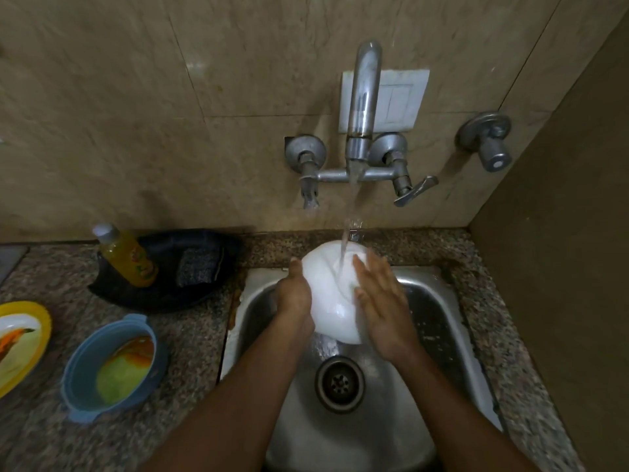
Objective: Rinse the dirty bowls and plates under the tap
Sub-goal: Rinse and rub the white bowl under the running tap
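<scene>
A white bowl [328, 284] hangs over the steel sink [435, 321], turned with its outside toward me. Water runs from the tap [364, 97] onto its upper part. My left hand [294, 294] grips the bowl's left edge, fingers hidden behind it. My right hand [381, 301] lies flat on the bowl's right side with straight fingers. On the counter to the left stand a dirty blue bowl [112, 366] with orange and green residue and a dirty yellow-rimmed plate [20, 338].
A black tray [204, 287] holds a yellow soap bottle [127, 255] and a dark scrub pad [199, 265] behind the blue bowl. The drain [339, 383] lies below the hands. Tap handles [413, 190] stick out from the tiled wall; a side wall closes the right.
</scene>
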### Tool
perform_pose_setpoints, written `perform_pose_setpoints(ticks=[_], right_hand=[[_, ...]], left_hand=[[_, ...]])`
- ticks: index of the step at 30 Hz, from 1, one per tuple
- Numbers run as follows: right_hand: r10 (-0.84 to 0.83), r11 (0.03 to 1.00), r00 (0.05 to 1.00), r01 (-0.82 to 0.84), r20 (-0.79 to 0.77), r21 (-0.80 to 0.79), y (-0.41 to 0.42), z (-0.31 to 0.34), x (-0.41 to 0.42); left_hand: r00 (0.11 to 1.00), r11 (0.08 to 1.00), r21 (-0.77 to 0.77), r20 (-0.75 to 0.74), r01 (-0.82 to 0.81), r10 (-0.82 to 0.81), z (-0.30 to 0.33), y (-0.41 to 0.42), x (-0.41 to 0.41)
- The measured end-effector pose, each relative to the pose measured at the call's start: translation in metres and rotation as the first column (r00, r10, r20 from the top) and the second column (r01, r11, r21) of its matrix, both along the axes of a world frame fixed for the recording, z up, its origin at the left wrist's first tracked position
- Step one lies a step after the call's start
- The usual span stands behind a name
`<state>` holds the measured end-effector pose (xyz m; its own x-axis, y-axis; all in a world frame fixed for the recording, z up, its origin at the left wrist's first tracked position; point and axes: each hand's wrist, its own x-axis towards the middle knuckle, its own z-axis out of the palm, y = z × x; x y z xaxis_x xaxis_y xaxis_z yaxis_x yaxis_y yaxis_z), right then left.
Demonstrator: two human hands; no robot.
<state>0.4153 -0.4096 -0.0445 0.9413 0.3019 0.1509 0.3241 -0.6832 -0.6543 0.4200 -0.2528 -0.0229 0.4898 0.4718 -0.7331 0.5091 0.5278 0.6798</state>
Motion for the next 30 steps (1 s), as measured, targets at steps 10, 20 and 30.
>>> perform_pose_setpoints(ticks=[10,20,30], right_hand=[[0.296,0.119,0.507,0.821,-0.809,0.558,-0.024,0.009,0.021],[0.377,-0.011,0.503,0.842,-0.778,0.540,0.006,-0.006,-0.002],[0.415,0.185,0.595,0.686,-0.688,0.704,0.002,0.015,-0.007]], left_hand=[[0.940,0.938,-0.238,0.290,0.254,-0.181,0.043,-0.016,0.008],[0.814,0.895,-0.003,0.418,0.446,-0.404,0.040,0.016,-0.037],[0.913,0.967,-0.177,0.396,0.184,-0.102,0.020,0.051,-0.051]])
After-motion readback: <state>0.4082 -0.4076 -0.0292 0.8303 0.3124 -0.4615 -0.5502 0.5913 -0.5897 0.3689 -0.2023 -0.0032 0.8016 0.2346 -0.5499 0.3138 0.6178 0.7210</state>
